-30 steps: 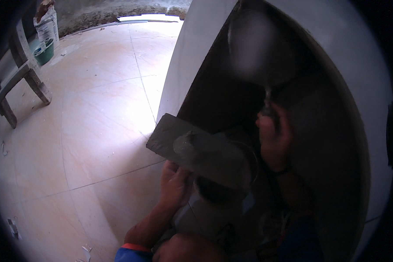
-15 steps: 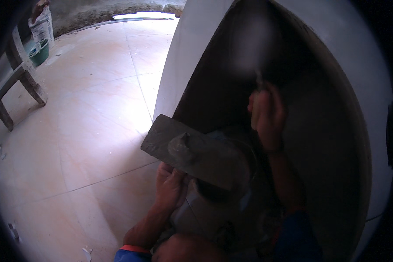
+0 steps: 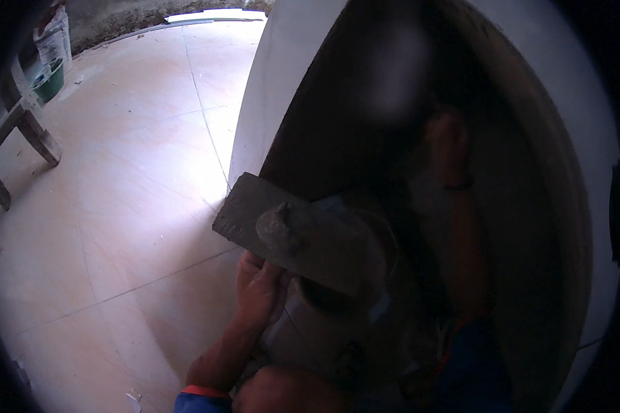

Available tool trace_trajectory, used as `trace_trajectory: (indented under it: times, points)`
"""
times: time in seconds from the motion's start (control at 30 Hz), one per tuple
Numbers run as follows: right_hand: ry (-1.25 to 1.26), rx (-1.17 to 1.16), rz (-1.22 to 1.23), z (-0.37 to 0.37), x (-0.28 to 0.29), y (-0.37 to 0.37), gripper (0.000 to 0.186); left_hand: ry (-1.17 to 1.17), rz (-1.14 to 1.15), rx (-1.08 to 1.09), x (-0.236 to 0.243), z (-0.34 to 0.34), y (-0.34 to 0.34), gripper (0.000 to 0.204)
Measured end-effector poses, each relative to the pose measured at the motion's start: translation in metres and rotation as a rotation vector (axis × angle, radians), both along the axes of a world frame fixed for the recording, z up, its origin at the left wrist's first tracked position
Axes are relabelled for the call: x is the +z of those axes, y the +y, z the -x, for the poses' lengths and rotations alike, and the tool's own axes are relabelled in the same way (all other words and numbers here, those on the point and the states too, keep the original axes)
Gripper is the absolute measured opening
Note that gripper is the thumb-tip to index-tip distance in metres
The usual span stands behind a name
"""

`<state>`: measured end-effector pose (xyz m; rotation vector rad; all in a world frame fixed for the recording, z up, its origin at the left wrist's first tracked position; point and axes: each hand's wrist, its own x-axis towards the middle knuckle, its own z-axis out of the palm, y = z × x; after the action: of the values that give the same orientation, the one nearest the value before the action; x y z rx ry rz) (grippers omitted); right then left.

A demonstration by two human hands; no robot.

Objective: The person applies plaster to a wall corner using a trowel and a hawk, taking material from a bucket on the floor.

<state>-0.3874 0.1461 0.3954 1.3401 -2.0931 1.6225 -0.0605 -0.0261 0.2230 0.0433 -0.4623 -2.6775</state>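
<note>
My left hand (image 3: pixel 260 292) grips a plasterer's hawk (image 3: pixel 331 258) from beneath, its fingers closed under the board's near edge. On this grey, mortar-coated rectangular board sits a lump of wet mortar (image 3: pixel 277 228), left of the middle. My right hand (image 3: pixel 449 141) reaches up into a dark recess (image 3: pixel 337 117), near its right wall, with its fingers closed. A pale-handled tool showed in that hand half a second ago; darkness now hides it. Beneath the hawk, a round container (image 3: pixel 393 251) is partly visible in shadow.
White panels (image 3: pixel 275 89) border the recess on both sides. Pale floor tiles (image 3: pixel 138 179) spread out to the left. A wooden stool or trestle (image 3: pixel 38 138), a green bucket (image 3: pixel 49 81) and a white sack (image 3: pixel 54 43) stand at far left. Light strips (image 3: pixel 213 15) lie along the back wall.
My right hand has moved right and slightly up, deeper into shadow, and its tool no longer shows. The left hand still holds the hawk; the whole view has shifted a little.
</note>
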Motion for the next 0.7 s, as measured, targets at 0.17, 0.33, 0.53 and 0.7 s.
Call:
trace_trajectory:
  times: [0.17,0.33,0.53,0.7]
  points:
    - [-0.128,-0.072,-0.028,0.029,-0.002,0.031,0.028,0.043,-0.005,-0.015,-0.003,0.0,-0.002,0.028]
    - [-0.334,0.005,-0.036,0.037,-0.011,0.05,0.029,0.054,0.036,-0.003,-0.006,0.0,0.0,0.029]
    - [-0.314,-0.655,-0.007,-0.02,-0.039,0.028,0.031,-0.078,0.054,-0.008,-0.003,-0.006,-0.001,0.03]
    - [-0.248,-0.063,0.014,-0.109,-0.043,0.03,0.032,-0.068,0.031,0.029,-0.005,-0.01,-0.005,0.029]
